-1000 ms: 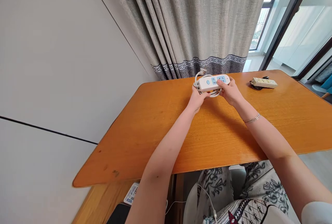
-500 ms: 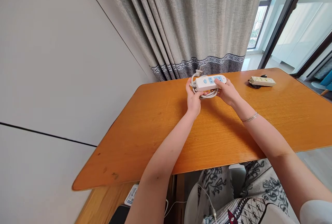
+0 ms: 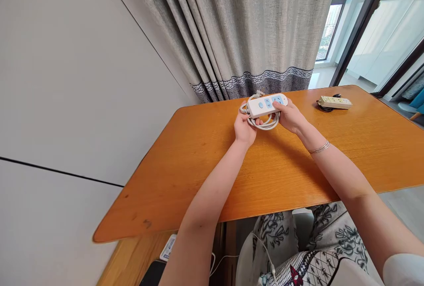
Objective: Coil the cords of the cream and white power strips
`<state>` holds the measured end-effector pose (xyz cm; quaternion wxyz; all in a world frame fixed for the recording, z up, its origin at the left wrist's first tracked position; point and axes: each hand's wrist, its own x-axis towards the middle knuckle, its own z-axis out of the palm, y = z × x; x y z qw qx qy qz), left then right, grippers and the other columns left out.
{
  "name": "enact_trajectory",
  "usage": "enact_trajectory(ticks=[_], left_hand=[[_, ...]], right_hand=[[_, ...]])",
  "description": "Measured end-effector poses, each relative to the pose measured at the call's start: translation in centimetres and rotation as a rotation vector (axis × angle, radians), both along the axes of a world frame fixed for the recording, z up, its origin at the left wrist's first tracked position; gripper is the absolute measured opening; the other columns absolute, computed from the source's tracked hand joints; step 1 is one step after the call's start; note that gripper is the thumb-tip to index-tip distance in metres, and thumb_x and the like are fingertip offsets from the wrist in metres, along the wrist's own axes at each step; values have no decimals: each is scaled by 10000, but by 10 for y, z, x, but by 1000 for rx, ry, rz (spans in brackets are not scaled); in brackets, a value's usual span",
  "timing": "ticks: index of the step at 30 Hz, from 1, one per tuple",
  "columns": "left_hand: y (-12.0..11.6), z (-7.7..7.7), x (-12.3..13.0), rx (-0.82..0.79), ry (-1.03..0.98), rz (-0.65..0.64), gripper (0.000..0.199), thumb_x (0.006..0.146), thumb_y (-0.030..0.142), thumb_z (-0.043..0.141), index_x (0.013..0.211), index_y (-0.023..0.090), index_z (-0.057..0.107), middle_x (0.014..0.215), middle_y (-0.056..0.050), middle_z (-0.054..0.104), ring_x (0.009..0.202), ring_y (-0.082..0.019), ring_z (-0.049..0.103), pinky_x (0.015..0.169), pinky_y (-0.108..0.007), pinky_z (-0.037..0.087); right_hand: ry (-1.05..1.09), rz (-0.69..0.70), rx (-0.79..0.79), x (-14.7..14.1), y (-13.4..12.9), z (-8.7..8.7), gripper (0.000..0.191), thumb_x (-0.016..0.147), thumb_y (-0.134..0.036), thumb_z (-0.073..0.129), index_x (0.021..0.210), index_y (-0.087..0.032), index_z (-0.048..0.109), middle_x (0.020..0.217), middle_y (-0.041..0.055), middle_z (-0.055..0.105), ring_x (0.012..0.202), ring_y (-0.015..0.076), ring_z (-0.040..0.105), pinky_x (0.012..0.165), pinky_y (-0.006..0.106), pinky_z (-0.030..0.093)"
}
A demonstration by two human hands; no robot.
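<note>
Fingers [image 3: 277, 105] of the left hand [image 3: 245, 129] and right hand [image 3: 291, 116], above the worktop [image 3: 198, 158] near its far edge, clamp opposite ends of a white power strip [image 3: 264, 110]: pale looped cord [image 3: 266, 127] beneath, light-blue socket panels [image 3: 267, 103], oval blue button [image 3: 260, 105].

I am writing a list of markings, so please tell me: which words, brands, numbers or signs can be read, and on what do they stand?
No text can be read.
White printed item below the table: print too small and blurred.
White power strip: no word readable; any small marks are too small to tell.
Cream power strip: the same.
</note>
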<state>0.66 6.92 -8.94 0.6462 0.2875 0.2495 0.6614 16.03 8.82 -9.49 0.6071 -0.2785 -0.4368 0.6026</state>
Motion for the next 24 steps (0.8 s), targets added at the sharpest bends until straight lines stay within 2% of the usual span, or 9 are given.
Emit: enact_trajectory(ticks=[1, 3, 5, 9, 13, 16, 19, 24], left_hand=[[2, 1, -2, -29, -14, -20, 311, 924, 290, 434, 1160, 216, 623, 750, -5, 640, 402, -89, 418, 562, -301, 485], [6, 1, -6, -120, -6, -42, 401, 990, 468, 389, 1035, 179, 663, 693, -25, 625, 402, -93, 404, 511, -288, 438], [10, 1, -9, -218, 26, -25, 461, 1001, 528, 396, 991, 173, 690, 670, -33, 625, 423, -97, 425, 495, -275, 419], [14, 0, -10, -256, 93, 34, 326, 993, 359, 451, 1039, 179, 719, 720, -41, 668, 495, -111, 512, 516, -270, 452], [15, -2, -10, -237, 127, 98, 283, 970, 314, 496, 1096, 178, 710, 720, -16, 672, 451, -72, 470, 482, -234, 428], [15, -3, -9, -212, 123, 120, 273, 963, 313, 533, 1166, 208, 682, 747, 5, 681, 425, -50, 440, 470, -214, 400], [15, -4, -9, -185, 160, 102, 274, 963, 352, 566, 1192, 237, 665, 769, 10, 681, 427, -56, 436, 473, -214, 391], [22, -9, -12, -205, 269, 55, 323, 1030, 418, 461, 1130, 214, 690, 896, -41, 733, 609, -123, 627, 588, -247, 502]], right_hand=[[1, 4, -7, 0, -1, 0, 585, 694, -355, 896, 1046, -291, 432, 1029, -1, 666, 955, 209, 659, 728, 388, 648], [1, 7, -32, -3, -3, 0, 562, 707, -307, 882, 1047, -285, 435, 1020, -11, 656, 929, 192, 660, 706, 356, 641], [-1, 11, -61, -5, -6, 1, 525, 719, -263, 862, 1040, -279, 447, 996, -19, 656, 897, 181, 662, 696, 341, 635], [-25, 58, -100, -5, -12, 5, 453, 744, -242, 833, 1016, -273, 472, 947, -24, 689, 852, 184, 678, 761, 410, 646], [-53, 180, -153, 3, -15, 11, 395, 759, -232, 822, 1002, -253, 512, 947, 6, 730, 819, 191, 702, 823, 471, 646], [-61, 249, -182, 9, -15, 15, 364, 769, -225, 816, 1006, -239, 540, 929, 14, 737, 806, 185, 710, 802, 437, 651], [-55, 249, -193, 12, -13, 14, 328, 794, -222, 794, 1008, -240, 547, 896, 1, 731, 763, 170, 701, 729, 384, 654], [-23, 160, -240, 9, -9, 7, 257, 834, -151, 727, 975, -227, 526, 860, 12, 719, 708, 159, 680, 655, 349, 641]])
